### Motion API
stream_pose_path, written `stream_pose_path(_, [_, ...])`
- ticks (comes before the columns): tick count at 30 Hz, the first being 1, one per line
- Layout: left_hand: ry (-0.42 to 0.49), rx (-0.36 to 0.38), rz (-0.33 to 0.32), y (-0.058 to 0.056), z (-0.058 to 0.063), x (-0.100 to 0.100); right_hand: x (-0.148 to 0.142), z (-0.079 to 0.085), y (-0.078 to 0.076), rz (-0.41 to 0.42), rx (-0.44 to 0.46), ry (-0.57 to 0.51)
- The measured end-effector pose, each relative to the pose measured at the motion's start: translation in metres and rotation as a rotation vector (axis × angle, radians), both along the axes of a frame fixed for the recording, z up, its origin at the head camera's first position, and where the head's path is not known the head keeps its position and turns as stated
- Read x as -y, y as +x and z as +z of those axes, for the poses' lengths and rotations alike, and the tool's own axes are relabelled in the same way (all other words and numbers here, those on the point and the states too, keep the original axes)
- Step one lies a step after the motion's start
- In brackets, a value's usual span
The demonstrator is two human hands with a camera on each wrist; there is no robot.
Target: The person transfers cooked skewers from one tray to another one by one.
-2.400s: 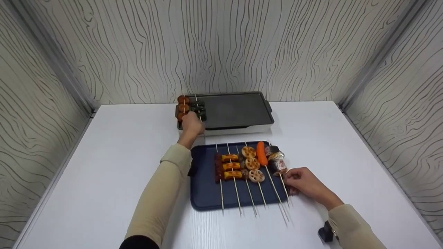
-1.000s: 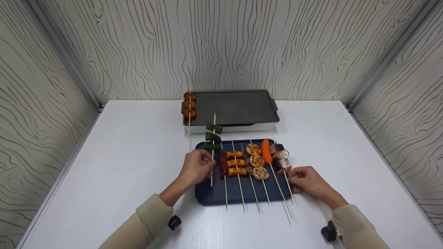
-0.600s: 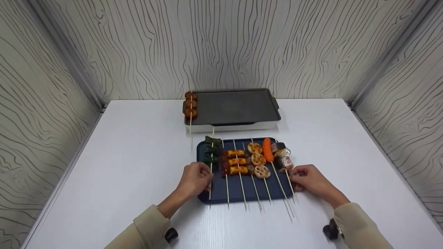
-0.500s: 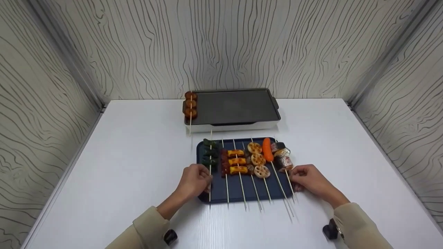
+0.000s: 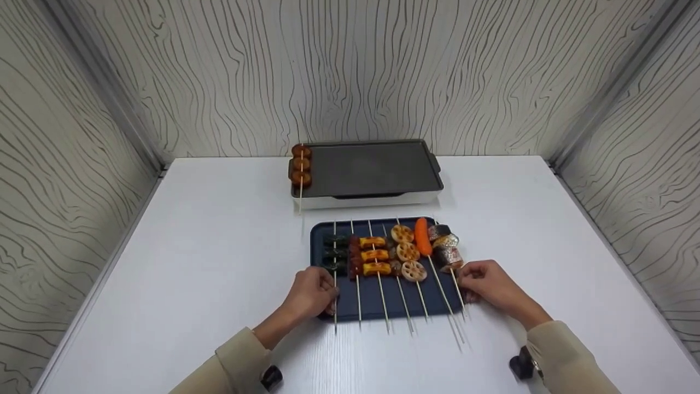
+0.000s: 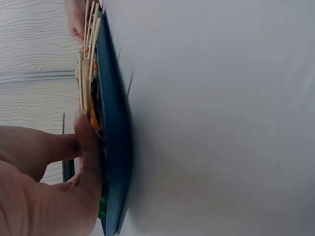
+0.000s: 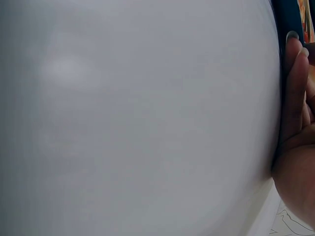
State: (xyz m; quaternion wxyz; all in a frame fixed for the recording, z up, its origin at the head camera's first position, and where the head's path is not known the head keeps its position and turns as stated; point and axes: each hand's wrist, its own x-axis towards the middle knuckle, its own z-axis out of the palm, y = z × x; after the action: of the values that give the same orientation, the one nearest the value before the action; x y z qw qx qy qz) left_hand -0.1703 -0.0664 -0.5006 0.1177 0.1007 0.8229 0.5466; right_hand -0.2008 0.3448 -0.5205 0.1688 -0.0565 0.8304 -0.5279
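My left hand (image 5: 311,293) pinches the bare stick of a green pepper skewer (image 5: 335,254), which lies along the left side of a dark blue tray (image 5: 404,306). In the left wrist view, the thumb and fingers of that hand meet beside the tray's rim (image 6: 115,123). My right hand (image 5: 489,284) grips the tray's right edge with curled fingers. Close to its fingertips runs the stick of a fish-piece skewer (image 5: 448,257); the exact contact there is partly hidden. Fingers (image 7: 295,88) lie against the tray's outer wall in the right wrist view.
Between the hands lie a dark red skewer (image 5: 355,260), a yellow skewer (image 5: 374,255), a partly covered brown one, a lotus root skewer (image 5: 408,251) and a sausage skewer (image 5: 422,236). Behind stands a grill (image 5: 374,169) with a round brown-piece skewer (image 5: 301,164) at its left end.
My left hand has carried the green pepper skewer from the grill to the tray's left side, then lowered it and drawn it nearer. My right hand has stayed at the tray's right edge.
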Motion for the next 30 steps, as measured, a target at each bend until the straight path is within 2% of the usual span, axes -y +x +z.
stream_pose_path(17, [-0.066, -0.049, -0.065, -0.002, -0.001, -0.003, 0.001, 0.001, 0.001, 0.0, -0.006, 0.004])
stream_pose_path(22, [-0.074, -0.034, -0.074, -0.003, 0.0, -0.001, 0.001, 0.002, 0.001, 0.003, -0.005, 0.002])
stream_pose_path(26, [-0.12, -0.05, -0.075, -0.008, 0.006, 0.004, 0.001, 0.002, 0.001, 0.004, -0.011, 0.003])
stream_pose_path(30, [-0.197, -0.142, -0.048, -0.02, 0.025, 0.012, 0.0, 0.001, 0.0, 0.004, -0.012, 0.007])
